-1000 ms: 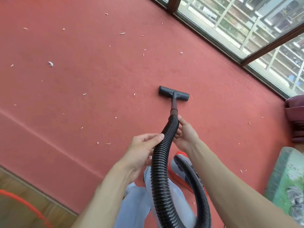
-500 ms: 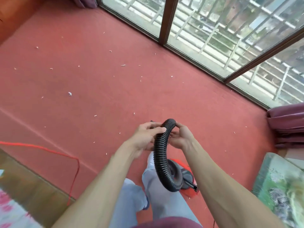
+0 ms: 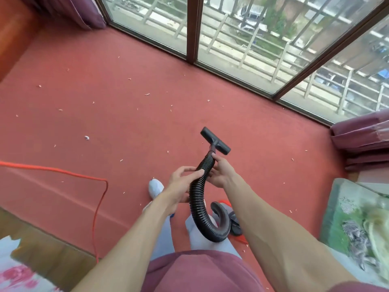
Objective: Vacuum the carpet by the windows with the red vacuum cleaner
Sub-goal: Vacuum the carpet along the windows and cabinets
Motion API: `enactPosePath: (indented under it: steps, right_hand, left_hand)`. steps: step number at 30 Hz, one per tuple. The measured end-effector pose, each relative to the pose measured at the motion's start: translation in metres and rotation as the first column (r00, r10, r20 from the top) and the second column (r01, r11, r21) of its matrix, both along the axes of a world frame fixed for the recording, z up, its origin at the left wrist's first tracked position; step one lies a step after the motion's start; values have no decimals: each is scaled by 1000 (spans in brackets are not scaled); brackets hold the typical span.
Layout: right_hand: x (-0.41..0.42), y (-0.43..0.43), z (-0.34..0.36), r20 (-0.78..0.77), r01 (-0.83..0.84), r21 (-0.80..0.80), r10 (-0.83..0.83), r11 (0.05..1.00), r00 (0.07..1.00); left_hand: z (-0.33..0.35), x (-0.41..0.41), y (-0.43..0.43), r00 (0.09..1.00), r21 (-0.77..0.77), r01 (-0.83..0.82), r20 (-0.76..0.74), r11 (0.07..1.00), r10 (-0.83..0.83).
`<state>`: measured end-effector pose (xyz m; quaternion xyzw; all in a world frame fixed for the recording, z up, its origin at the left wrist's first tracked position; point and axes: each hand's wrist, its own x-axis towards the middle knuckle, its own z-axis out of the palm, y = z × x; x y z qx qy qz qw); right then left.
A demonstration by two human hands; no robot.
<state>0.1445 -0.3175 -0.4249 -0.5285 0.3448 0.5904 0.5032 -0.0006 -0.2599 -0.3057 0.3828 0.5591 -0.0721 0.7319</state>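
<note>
A black ribbed hose (image 3: pixel 197 199) curves up from the red vacuum cleaner (image 3: pixel 235 224), which sits by my feet and is mostly hidden behind my right arm. The hose ends in a black T-shaped floor nozzle (image 3: pixel 215 140), raised over the red carpet (image 3: pixel 126 127). My left hand (image 3: pixel 183 182) grips the hose from the left. My right hand (image 3: pixel 221 171) grips it just below the nozzle neck. Several small white scraps lie scattered on the carpet toward the windows (image 3: pixel 242 36).
An orange power cord (image 3: pixel 99 199) runs from the left edge across the carpet and down to a wooden floor (image 3: pixel 52 245). Purple curtains (image 3: pixel 362 140) bunch at the right and far left. A green patterned cushion (image 3: pixel 357 224) lies at the right. My white shoe (image 3: pixel 155 187) is on the carpet.
The view has tilted up toward the windows. The nozzle, hidden behind my hands half a second ago, now points forward and up over the carpet. Both hands stay on the hose.
</note>
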Motion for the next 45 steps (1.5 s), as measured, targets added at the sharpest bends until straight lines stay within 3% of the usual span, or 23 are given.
enactPosePath:
  steps: [5,13,18,23,29,33,37,41,45]
  right_hand:
    - [-17,36,-24,103,-65,-66,72,996,992]
    - [-65,80,-119,62,-81,-166,92,983,994]
    - [-75,97,-148,106,-16,-199,38,980,994]
    - [-48,116,-159,150,-60,-247,99,967,984]
    - [-47,111,-124,26,-165,-279,179,946,983]
    - [-55,116,-116,-29,-145,-253,143,957,989]
    - [-48,138,-125,44,-105,-281,122,954,992]
    - [-19,171,-139,170,-17,-292,69,956,983]
    - [21,202,-139,274,99,-260,-26,961,961]
  left_hand:
    - [-32,-11,29,999,47,-1,-51,999,4]
    - [-116,-40,94,992,-60,47,-114,997,-54]
    - [-150,-52,116,991,-117,59,-113,991,-73]
    - [-169,-36,124,998,-186,-2,-66,983,-11]
    - [-151,-32,152,969,-254,223,-47,941,-242]
    - [-150,-41,177,945,-352,309,12,884,-326]
    - [-155,-34,191,968,-368,232,-4,900,-251]
    - [-157,-1,200,997,-340,76,18,937,-74]
    - [-151,44,214,991,-419,-42,96,907,90]
